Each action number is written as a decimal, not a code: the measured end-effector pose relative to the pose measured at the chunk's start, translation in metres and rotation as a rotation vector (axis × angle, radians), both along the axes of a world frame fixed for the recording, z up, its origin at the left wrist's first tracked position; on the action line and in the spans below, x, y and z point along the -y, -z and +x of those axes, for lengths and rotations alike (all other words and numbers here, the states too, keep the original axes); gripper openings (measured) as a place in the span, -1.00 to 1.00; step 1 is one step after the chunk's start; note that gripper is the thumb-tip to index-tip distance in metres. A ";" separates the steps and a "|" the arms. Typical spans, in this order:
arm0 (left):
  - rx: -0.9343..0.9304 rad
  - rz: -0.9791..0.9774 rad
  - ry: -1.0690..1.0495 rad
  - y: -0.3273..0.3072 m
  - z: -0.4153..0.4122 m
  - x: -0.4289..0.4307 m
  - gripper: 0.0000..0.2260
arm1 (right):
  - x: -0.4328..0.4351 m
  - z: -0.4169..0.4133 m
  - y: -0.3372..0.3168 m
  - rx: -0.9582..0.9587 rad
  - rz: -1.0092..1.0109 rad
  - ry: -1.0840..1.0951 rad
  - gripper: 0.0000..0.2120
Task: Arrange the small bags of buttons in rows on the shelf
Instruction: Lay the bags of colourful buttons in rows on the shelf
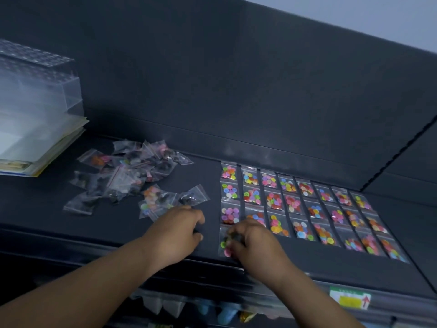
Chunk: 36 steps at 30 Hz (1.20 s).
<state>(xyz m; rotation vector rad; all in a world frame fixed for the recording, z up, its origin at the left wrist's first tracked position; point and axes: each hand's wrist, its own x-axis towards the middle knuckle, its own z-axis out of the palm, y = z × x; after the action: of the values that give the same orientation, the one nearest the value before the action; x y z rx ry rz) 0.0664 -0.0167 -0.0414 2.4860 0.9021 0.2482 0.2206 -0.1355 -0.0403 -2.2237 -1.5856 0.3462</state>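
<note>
The fingers (236, 234) of the right hand (253, 245) are curled down over a small bag of mixed buttons (223, 245), which is held at the front-left corner of the grid of laid bags (305, 209) on the shelf (208, 183). The bag is best squared with the one behind it, kept parallel and just apart, then pressed flat so the buttons are spread. The left hand (177, 230) is held just left of the grid, fingers loosely curled; whether anything is pinched cannot be told. Further left of the grid, a loose pile (132, 171) is left unsorted. The held bag is largely hidden and blurred, and the goods below the grid cannot be made out.
</note>
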 end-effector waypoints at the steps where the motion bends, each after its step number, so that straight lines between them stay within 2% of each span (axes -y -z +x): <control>1: 0.021 0.006 -0.007 -0.002 0.000 -0.001 -0.72 | -0.002 0.000 -0.003 -0.006 0.014 0.013 -0.85; 7: 0.110 0.135 -0.065 -0.017 -0.002 -0.018 -0.76 | -0.031 0.001 -0.020 0.071 0.104 -0.075 -0.83; 14: -0.003 0.254 -0.227 -0.028 -0.020 -0.043 -0.79 | -0.079 -0.001 -0.033 0.054 0.114 -0.269 -0.84; 19: -0.094 0.174 -0.378 -0.024 -0.034 -0.058 -0.77 | -0.110 -0.012 -0.024 0.053 0.056 -0.399 -0.79; 23: -0.117 0.129 -0.422 -0.016 -0.041 -0.063 -0.75 | -0.132 -0.026 -0.014 0.078 -0.034 -0.427 -0.70; 28: -0.126 0.114 -0.376 -0.013 -0.040 -0.077 -0.75 | -0.153 -0.036 -0.001 0.105 -0.133 -0.323 -0.70; 32: -0.153 0.101 -0.254 -0.009 -0.035 -0.098 -0.78 | -0.164 -0.035 -0.005 0.018 -0.249 -0.247 -0.93; 36: -0.223 0.018 -0.116 -0.003 -0.030 -0.120 -0.56 | -0.169 -0.027 -0.010 0.002 -0.271 -0.140 -0.92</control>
<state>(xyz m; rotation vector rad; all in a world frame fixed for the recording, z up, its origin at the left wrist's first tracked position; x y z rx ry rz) 0.0363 0.1037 -0.0381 2.5161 1.1411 0.0167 0.1934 0.0333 -0.0298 -2.3109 -1.7917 0.6326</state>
